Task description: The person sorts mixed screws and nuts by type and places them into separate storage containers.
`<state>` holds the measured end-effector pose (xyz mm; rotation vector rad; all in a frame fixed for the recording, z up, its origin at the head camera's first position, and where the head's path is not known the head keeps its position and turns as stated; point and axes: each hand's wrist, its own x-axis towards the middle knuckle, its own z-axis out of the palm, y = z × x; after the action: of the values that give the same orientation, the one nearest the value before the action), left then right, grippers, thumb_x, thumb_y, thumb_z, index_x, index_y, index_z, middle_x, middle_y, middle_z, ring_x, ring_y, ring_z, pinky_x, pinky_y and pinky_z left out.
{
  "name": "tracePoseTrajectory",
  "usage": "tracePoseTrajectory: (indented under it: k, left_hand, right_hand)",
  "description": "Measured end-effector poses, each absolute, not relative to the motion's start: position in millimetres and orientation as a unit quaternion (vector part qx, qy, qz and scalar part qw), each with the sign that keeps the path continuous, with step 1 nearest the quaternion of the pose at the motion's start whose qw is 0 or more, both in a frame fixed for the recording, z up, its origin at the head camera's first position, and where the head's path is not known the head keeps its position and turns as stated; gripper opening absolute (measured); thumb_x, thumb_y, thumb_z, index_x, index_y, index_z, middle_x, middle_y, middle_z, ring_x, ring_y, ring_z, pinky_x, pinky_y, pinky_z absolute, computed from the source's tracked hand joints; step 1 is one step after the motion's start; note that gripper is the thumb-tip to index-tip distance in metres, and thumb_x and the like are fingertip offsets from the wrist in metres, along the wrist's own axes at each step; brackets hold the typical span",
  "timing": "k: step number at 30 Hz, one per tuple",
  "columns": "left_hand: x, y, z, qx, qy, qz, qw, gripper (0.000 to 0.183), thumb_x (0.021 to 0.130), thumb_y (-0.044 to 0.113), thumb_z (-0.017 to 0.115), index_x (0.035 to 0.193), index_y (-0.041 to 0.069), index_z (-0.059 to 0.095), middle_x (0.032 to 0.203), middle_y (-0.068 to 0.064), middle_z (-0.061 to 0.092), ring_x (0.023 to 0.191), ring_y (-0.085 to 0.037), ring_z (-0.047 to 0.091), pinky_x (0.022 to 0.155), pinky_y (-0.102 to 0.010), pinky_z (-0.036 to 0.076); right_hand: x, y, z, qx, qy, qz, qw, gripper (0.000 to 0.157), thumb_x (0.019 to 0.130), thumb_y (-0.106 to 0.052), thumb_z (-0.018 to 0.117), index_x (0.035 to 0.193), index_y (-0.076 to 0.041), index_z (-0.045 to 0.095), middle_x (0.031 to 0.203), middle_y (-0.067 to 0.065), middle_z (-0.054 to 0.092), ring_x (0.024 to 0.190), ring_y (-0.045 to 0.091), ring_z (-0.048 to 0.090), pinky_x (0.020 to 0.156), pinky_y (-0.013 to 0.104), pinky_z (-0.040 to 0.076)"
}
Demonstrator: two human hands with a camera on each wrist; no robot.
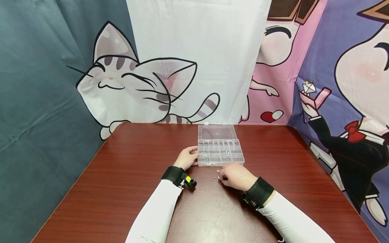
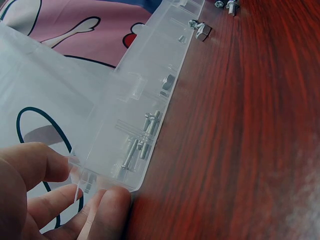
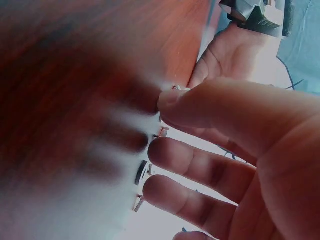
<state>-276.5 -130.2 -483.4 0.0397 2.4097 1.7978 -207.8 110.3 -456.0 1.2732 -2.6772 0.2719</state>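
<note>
A clear plastic compartment box [image 1: 221, 152] lies on the table with its lid tipped back. My left hand [image 1: 186, 158] grips its left end, with thumb [image 2: 114, 212] and fingers round the corner in the left wrist view. Through the wall there, several screws [image 2: 142, 140] show in one compartment. My right hand [image 1: 238, 177] is low at the table in front of the box, fingers bent downward. In the right wrist view its thumb and index finger come together close to the tabletop; whether a small part is between them is hidden. A small ring-like metal piece [image 1: 217, 171] lies beside these fingers.
The brown wooden table [image 1: 146, 148] meets printed cloth hangings [image 1: 200, 44] at its back edge. Just outside the box, a hex-shaped metal piece [image 2: 202, 31] and a bolt [image 2: 232, 7] lie on the tabletop.
</note>
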Motion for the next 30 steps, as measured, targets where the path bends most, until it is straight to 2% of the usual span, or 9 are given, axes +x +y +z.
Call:
tracePoseTrajectory:
  k: [10,17,20,23,30]
  left_hand:
    - [-276,-130,-484,0.016,0.799,0.598,0.066,0.048,0.096,0.008,0.057,0.143,0.003,0.051,0.127,-0.019,0.061,0.102,-0.024,0.065,0.070,-0.029,0.061]
    - [-277,-131,-484,0.014,0.801,0.595,0.067,0.048,0.097,0.009,0.057,0.144,0.004,0.051,0.128,-0.019,0.061,0.103,-0.025,0.065,0.071,-0.030,0.061]
    - [-276,-131,-483,0.014,0.799,0.597,0.069,0.048,0.097,0.010,0.057,0.144,0.004,0.051,0.129,-0.019,0.061,0.104,-0.025,0.065,0.072,-0.030,0.061]
    - [-276,-132,-483,0.015,0.798,0.598,0.068,0.048,0.097,0.009,0.057,0.144,0.004,0.051,0.129,-0.019,0.060,0.104,-0.025,0.065,0.072,-0.030,0.061]
    - [-277,-131,-484,0.013,0.796,0.602,0.069,0.047,0.097,0.009,0.058,0.143,0.003,0.051,0.128,-0.019,0.061,0.102,-0.024,0.065,0.071,-0.030,0.061]
  right_hand:
    - [-215,110,-455,0.368,-0.919,0.134,0.042,0.021,0.078,-0.014,0.069,0.069,-0.024,0.052,0.063,-0.015,0.046,0.058,0.004,0.043,0.051,0.021,0.036]
    - [-231,119,-447,0.336,-0.915,0.203,0.096,0.029,0.073,-0.007,0.066,0.067,-0.020,0.041,0.063,-0.012,0.033,0.059,0.006,0.036,0.051,0.021,0.027]
    - [-241,124,-442,0.316,-0.913,0.228,0.118,0.029,0.072,-0.004,0.067,0.068,-0.020,0.043,0.065,-0.010,0.039,0.061,0.008,0.040,0.052,0.022,0.031]
    - [-250,127,-437,0.285,-0.918,0.245,0.127,0.026,0.076,-0.002,0.067,0.070,-0.019,0.048,0.066,-0.007,0.045,0.062,0.010,0.044,0.053,0.024,0.035]
    - [-262,130,-436,0.225,-0.936,0.245,0.113,0.019,0.083,-0.002,0.067,0.075,-0.017,0.060,0.073,-0.004,0.059,0.066,0.013,0.051,0.059,0.029,0.044]
